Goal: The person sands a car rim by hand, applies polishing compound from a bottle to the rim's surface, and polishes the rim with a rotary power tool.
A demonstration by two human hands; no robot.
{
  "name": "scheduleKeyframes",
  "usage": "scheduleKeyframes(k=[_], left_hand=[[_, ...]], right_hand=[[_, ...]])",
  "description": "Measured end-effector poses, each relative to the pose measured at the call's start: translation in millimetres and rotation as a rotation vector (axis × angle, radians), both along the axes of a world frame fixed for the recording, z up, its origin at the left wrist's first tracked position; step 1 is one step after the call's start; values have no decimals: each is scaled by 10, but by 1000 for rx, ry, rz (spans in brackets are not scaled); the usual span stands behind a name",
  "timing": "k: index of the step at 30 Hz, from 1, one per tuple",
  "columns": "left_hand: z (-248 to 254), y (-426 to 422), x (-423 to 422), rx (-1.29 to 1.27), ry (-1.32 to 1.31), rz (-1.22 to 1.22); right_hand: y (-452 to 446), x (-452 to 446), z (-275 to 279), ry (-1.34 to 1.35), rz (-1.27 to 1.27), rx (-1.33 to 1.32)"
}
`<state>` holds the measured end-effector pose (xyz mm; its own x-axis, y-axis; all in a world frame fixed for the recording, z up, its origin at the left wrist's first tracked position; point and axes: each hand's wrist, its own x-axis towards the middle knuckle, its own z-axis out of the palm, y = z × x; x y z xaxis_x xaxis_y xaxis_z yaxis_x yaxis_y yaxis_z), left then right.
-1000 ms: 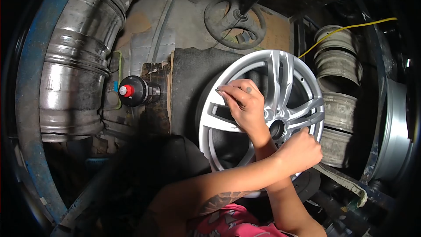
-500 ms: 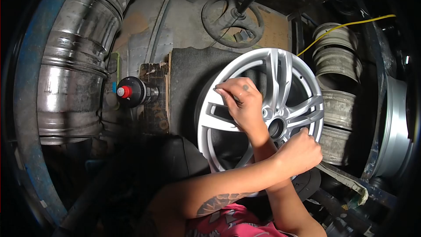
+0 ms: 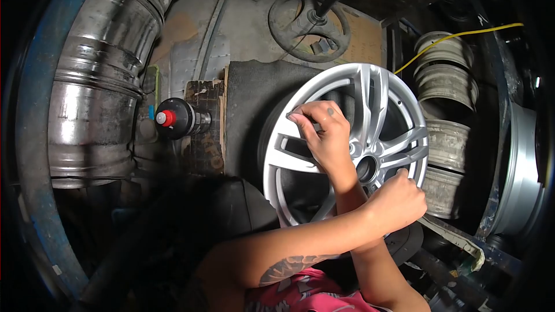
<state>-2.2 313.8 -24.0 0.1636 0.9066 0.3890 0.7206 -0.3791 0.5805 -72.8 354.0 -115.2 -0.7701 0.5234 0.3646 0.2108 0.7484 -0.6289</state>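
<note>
The right hand [image 3: 326, 136] is held narrow, its thumb and fingertips drawn together at the left part of the wheel's rim. A small dark piece [image 3: 290, 115] seems to be pinched at the tips (it is largely covered by the fingers, so what it is made of cannot be told). A ring-like mark is seen on one finger. The left hand [image 3: 400, 199] is curled into a loose fist at the lower right of the same wheel; its fingertips are hidden, and whether anything is gripped by it cannot be told. The arms are crossed, with the tattooed left forearm [image 3: 306, 248] laid over the right one.

Beneath both hands the silver alloy wheel [image 3: 365, 150] is set with its spoked face turned up towards the camera, and its lower part is covered by the arms. Beyond its left side a dark mat [image 3: 248, 98] is spread, bordered by a worn wooden block [image 3: 202, 95]. Near that block a dark bottle [image 3: 182, 117] is seen, topped by a red cap [image 3: 168, 118].

Farther out, a grey handwheel [image 3: 302, 25] is mounted above the mat. Worn rims [image 3: 444, 141] are lined up on the right, crossed at the top by a yellow cord [image 3: 462, 34]. Large shiny metal rims [image 3: 95, 104] are ranged along the left, beside a blue post [image 3: 39, 138].
</note>
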Motion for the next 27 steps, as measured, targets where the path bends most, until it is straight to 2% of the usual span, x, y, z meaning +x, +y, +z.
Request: scheduleKeyframes(k=[15,18,23,27], left_hand=[[-39,3,-5,-31,32,-57],[-36,-6,65,-47,51,-26],[-69,-22,28,-45,8,-43],[-53,9,-25,5,-15,-34]], right_hand=[[-47,-39,-45,-37,-62,-18],[-20,-44,-16,5,-39,-57],[32,52,-31,82,-202,-239],[52,66,-1,65,-101,-180]])
